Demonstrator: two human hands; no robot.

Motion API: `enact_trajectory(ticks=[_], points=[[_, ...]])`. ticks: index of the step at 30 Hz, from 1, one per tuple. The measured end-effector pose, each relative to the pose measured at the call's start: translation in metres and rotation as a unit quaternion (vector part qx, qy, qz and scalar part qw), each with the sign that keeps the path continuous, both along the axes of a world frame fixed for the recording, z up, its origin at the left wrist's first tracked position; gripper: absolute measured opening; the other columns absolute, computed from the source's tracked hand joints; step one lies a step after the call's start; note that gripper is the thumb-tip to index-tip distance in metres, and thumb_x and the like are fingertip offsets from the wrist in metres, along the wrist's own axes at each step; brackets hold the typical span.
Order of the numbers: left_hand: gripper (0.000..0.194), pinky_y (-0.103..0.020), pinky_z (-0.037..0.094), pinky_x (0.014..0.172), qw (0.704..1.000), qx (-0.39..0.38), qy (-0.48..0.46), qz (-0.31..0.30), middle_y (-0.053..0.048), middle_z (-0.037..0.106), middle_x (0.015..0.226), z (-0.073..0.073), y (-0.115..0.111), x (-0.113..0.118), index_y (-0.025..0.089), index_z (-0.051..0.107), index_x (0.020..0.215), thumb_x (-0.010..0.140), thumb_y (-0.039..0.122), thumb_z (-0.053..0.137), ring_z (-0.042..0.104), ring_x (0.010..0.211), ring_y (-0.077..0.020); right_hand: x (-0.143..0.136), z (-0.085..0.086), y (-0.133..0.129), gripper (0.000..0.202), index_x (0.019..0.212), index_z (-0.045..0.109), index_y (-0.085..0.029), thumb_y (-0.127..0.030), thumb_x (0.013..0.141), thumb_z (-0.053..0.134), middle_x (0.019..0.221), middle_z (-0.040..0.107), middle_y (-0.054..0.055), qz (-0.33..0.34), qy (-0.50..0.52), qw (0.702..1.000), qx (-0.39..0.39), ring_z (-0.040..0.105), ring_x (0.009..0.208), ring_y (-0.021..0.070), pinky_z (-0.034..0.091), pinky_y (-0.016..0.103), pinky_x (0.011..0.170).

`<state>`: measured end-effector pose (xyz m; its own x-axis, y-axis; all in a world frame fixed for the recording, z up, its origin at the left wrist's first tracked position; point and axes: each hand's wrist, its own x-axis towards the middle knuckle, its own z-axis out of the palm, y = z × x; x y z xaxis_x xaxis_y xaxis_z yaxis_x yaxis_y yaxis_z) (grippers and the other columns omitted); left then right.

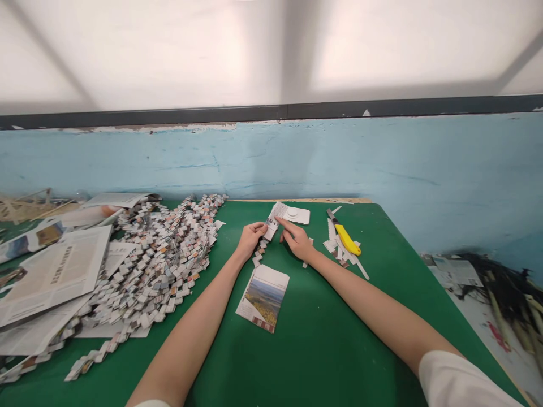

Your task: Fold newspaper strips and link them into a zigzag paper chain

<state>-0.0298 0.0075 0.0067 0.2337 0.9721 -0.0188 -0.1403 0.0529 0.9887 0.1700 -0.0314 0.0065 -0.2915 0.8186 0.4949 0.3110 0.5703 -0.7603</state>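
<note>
My left hand (251, 238) is closed, pinching a small folded piece of newspaper (271, 229) with black print. Below its fingers hangs a short zigzag chain of folded paper (258, 254). My right hand (297, 241) has its index finger stretched out, its tip touching the newspaper piece, while the other fingers curl beneath. Just behind the paper lies a white phone (302, 216). Nearer to me, a stack of cut paper pieces (265, 297) with a landscape photo on top rests on the table.
A yellow-handled cutter knife (348, 240) lies on paper strips (339, 251) at right. A large heap of woven paper chain (169, 254) and newspaper sheets (63, 271) cover the left of the green table (339, 350). A blue wall (382, 158) stands behind.
</note>
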Motion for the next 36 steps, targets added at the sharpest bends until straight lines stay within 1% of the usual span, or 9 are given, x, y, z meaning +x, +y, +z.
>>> enact_trajectory(ticks=[10,13,15,19,23,26,30,33,36], points=[[0.045,-0.022,0.043,0.051,1.000,-0.013,-0.007,-0.007,-0.006,0.071,0.070,0.005,-0.004,0.000,0.013,0.075,0.085,0.069,0.055,0.082,0.059,0.056,-0.0123,0.000,0.001,-0.001,0.051,0.154,0.044,-0.028,-0.025,0.103,0.037,0.121,0.067,0.009,0.001,-0.008,1.000,0.012,0.065,0.073,0.0168,0.056,0.038,0.083],[0.046,-0.021,0.043,0.051,1.000,-0.003,0.001,-0.021,-0.006,0.071,0.069,0.005,-0.004,0.000,0.013,0.075,0.084,0.068,0.055,0.084,0.058,0.056,-0.0114,0.000,0.001,-0.001,0.051,0.154,0.044,-0.027,-0.026,0.104,0.036,0.110,0.069,0.009,0.005,-0.033,0.999,0.020,0.064,0.076,0.0184,0.055,0.037,0.083],[0.048,-0.020,0.041,0.047,0.999,0.000,0.020,-0.030,-0.005,0.069,0.067,0.004,-0.006,0.000,0.013,0.075,0.086,0.068,0.056,0.083,0.054,0.050,-0.0094,0.000,0.000,-0.002,0.051,0.155,0.043,-0.027,-0.027,0.104,0.036,0.105,0.069,0.008,0.012,-0.059,0.998,0.023,0.064,0.080,0.0197,0.055,0.037,0.083],[0.055,-0.020,0.034,0.036,0.996,-0.013,0.064,-0.058,0.000,0.063,0.060,0.003,-0.010,0.000,0.013,0.074,0.100,0.072,0.060,0.079,0.040,0.036,-0.0054,0.000,-0.001,-0.002,0.054,0.157,0.040,-0.028,-0.029,0.103,0.041,0.105,0.071,0.008,0.032,-0.106,0.994,0.017,0.063,0.080,0.0210,0.054,0.036,0.082],[0.057,-0.019,0.032,0.032,0.995,-0.014,0.080,-0.059,0.001,0.061,0.058,0.003,-0.012,0.001,0.012,0.073,0.100,0.072,0.062,0.078,0.037,0.033,-0.0049,-0.002,-0.001,0.001,0.054,0.155,0.043,-0.029,-0.032,0.102,0.045,0.098,0.073,0.006,0.033,-0.085,0.996,-0.004,0.063,0.077,0.0213,0.053,0.035,0.080],[0.057,-0.020,0.032,0.032,0.995,-0.018,0.086,-0.057,-0.001,0.064,0.060,0.004,-0.012,0.002,0.012,0.073,0.097,0.072,0.063,0.078,0.038,0.033,-0.0048,-0.002,0.000,0.003,0.052,0.152,0.049,-0.027,-0.033,0.101,0.045,0.096,0.075,0.005,0.009,-0.051,0.998,-0.033,0.063,0.075,0.0218,0.053,0.034,0.079],[0.060,-0.020,0.031,0.031,0.993,-0.026,0.094,-0.069,-0.007,0.072,0.070,0.006,-0.012,0.003,0.011,0.073,0.099,0.072,0.064,0.077,0.038,0.032,-0.0040,-0.002,0.001,0.005,0.051,0.148,0.055,-0.024,-0.031,0.099,0.044,0.106,0.075,0.007,-0.048,0.015,0.996,-0.067,0.064,0.081,0.0226,0.052,0.034,0.080],[0.060,-0.020,0.031,0.031,0.992,-0.022,0.104,-0.073,-0.009,0.074,0.072,0.007,-0.012,0.002,0.010,0.072,0.098,0.073,0.065,0.076,0.038,0.032,-0.0046,0.000,0.002,0.007,0.052,0.148,0.055,-0.022,-0.030,0.098,0.042,0.088,0.074,0.005,-0.086,0.063,0.989,-0.099,0.060,0.068,0.0205,0.051,0.033,0.072],[0.060,-0.020,0.032,0.030,0.992,-0.023,0.113,-0.060,-0.006,0.071,0.067,0.007,-0.012,0.003,0.010,0.073,0.098,0.072,0.063,0.077,0.039,0.032,-0.0053,0.002,0.001,0.009,0.052,0.146,0.058,-0.021,-0.029,0.097,0.041,0.073,0.069,0.002,-0.130,0.101,0.979,-0.123,0.055,0.060,0.0194,0.050,0.032,0.066]])
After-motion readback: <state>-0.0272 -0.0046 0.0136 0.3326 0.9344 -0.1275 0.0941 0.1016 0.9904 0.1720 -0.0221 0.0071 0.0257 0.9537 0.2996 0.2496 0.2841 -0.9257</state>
